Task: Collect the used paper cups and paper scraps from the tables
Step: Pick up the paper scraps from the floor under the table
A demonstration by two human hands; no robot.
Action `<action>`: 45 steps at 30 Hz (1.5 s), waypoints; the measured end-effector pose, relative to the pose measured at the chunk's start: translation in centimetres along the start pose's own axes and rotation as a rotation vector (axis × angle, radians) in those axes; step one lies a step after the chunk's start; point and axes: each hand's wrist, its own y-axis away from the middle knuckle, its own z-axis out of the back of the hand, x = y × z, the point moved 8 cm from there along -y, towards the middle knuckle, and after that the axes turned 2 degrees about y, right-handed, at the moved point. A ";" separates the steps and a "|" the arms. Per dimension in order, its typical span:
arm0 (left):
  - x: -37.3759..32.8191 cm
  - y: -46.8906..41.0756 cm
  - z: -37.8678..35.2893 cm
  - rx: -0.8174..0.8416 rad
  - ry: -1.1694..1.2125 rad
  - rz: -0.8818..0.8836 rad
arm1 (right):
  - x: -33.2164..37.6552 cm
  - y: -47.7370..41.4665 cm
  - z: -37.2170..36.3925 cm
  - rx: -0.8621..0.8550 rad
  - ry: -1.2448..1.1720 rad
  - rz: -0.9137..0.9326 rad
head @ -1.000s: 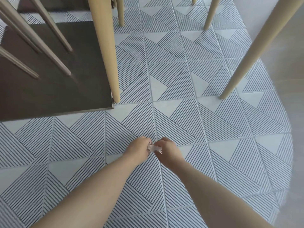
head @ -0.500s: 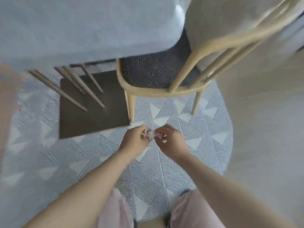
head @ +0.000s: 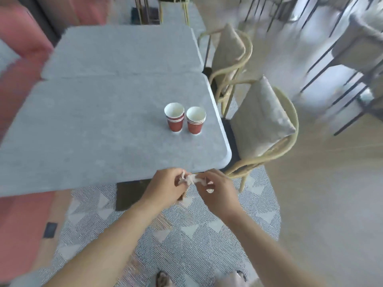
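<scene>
Now raised, left hand and right hand pinch a seemingly crumpled scrap between them.

Arms are angling in from 7 and 5 o'clock; left hand and right hand are pinching one paper scrap

Two red paper cups white inside, grey table, grey-white triangle-striped rug

Two cups on table
</scene>
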 end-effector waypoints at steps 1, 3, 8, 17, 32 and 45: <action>0.0 -0.2 1.4 -0.025 -0.015 -0.004 | 0.9 -0.7 -0.3 -0.006 -0.003 0.002; 0.1 -1.0 3.4 -0.057 -0.047 -0.020 | 2.2 -2.1 -0.9 -0.016 0.013 0.002; -0.2 -5.4 6.0 -0.065 -0.028 -0.048 | 2.8 -6.8 -1.4 -0.045 -0.018 -0.027; -0.6 -16.3 8.4 -0.097 0.014 0.037 | -0.2 -19.7 -1.6 0.020 0.036 -0.046; 4.1 -25.1 7.4 -0.074 0.097 0.226 | -5.5 -29.5 -7.7 0.337 0.089 -0.155; 5.0 -26.0 7.4 -0.002 -0.112 0.090 | -5.2 -30.4 -7.0 0.267 0.022 -0.132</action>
